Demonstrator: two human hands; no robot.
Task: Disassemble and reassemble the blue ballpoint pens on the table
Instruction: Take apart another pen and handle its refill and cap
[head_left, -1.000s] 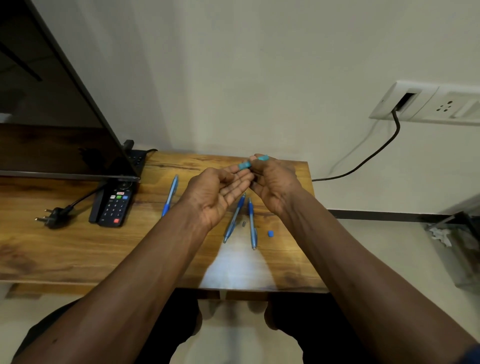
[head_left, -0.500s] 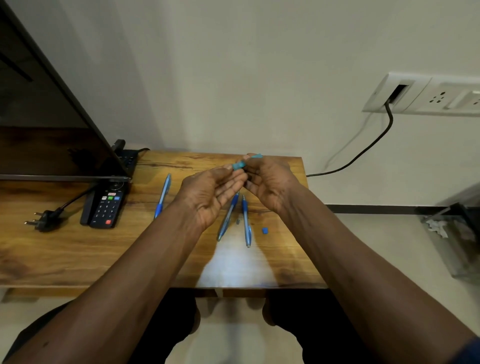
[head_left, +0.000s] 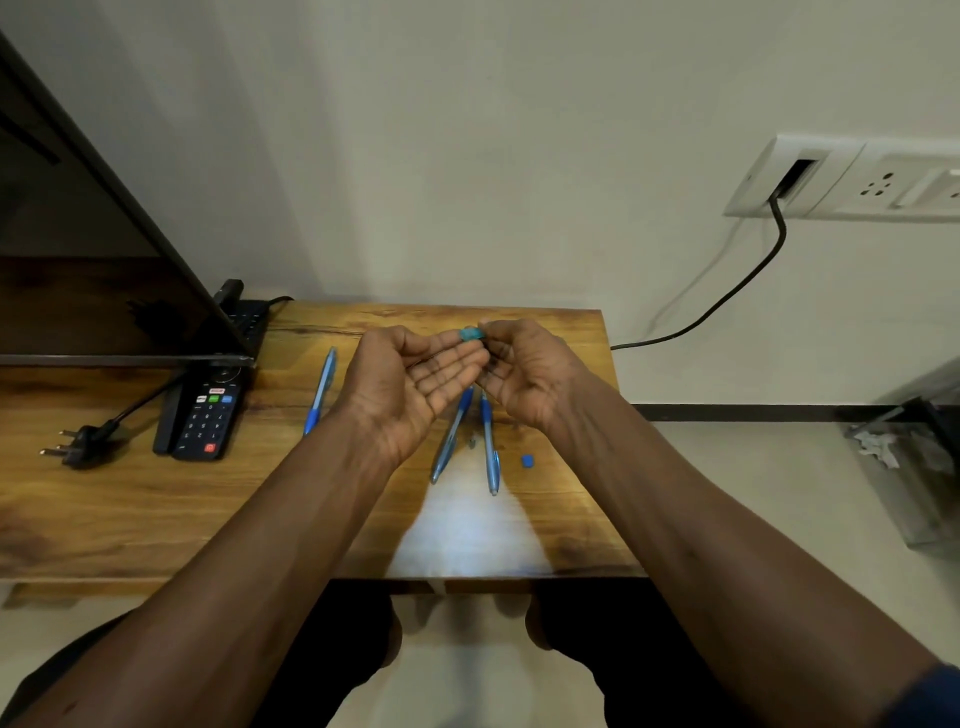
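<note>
My left hand (head_left: 410, 379) is raised above the wooden table (head_left: 130, 499), palm up and fingers nearly straight, their tips touching a small teal pen part (head_left: 470, 334). Facing it, my right hand (head_left: 524, 369) has curled fingers and pinches that part from the right. One blue pen (head_left: 322, 389) lies to the left of my hands. Two more blue pens (head_left: 451, 439) (head_left: 489, 452) lie side by side below them. A tiny grey piece (head_left: 471, 443) sits between those two, and a small blue cap (head_left: 527, 460) lies just to their right.
A dark tilted screen (head_left: 104, 260) fills the left. Beneath it lie a black remote (head_left: 205, 415) and a loose plug (head_left: 78, 447). A black cable (head_left: 727, 296) runs from the wall socket (head_left: 831, 176) behind the table's right edge. Floor clutter (head_left: 893, 447) is at the far right.
The teal part showed as a longer piece between my fingertips before; now only a short stub shows. My hands stay together above the pens.
</note>
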